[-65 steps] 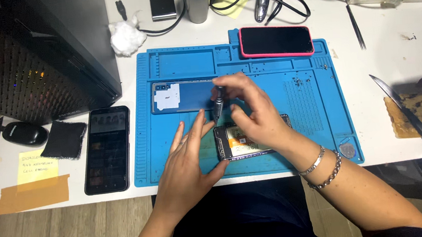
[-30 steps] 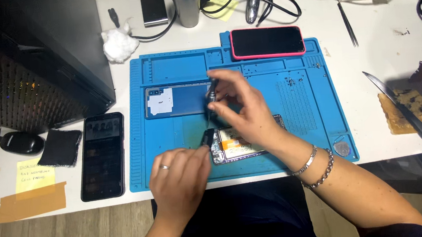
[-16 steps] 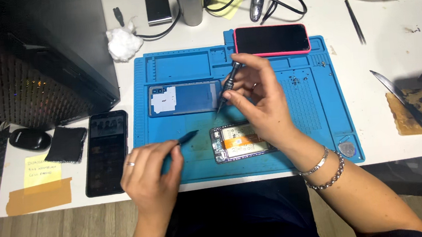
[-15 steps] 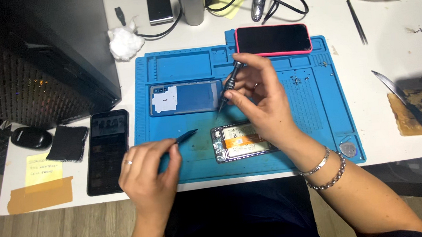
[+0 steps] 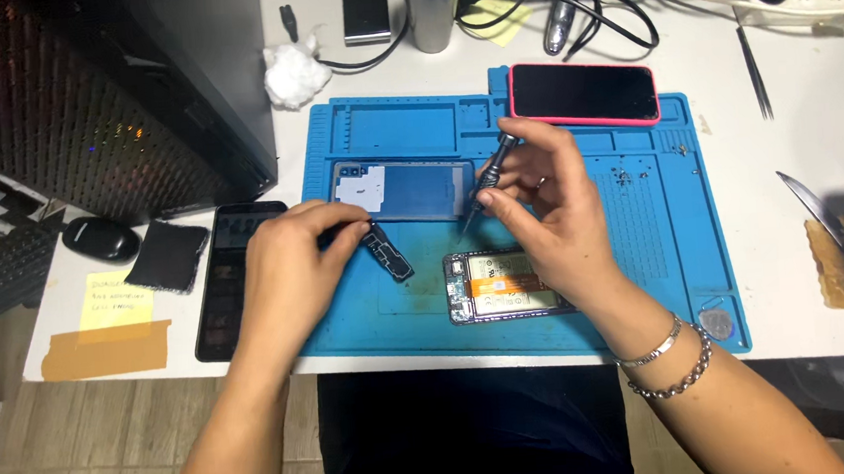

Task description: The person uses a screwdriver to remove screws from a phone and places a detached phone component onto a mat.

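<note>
Blue repair mat (image 5: pixel 646 280) spread across the white desk (image 5: pixel 796 147), and I'm working right over it. Opened phone (image 5: pixel 506 286) lies near the front edge, back off, orange flex and board showing, so it looks well into teardown, not yet back together, as I judge it. Removed back frame (image 5: pixel 403 190) sits further up the mat. My right hand (image 5: pixel 546 212) is closed round a thin screwdriver (image 5: pixel 486 177), tip hanging just above the mat. My left hand (image 5: pixel 289 267) pinches a dark tool at a small black module (image 5: pixel 386 252) lying loose beside the phone.
</note>
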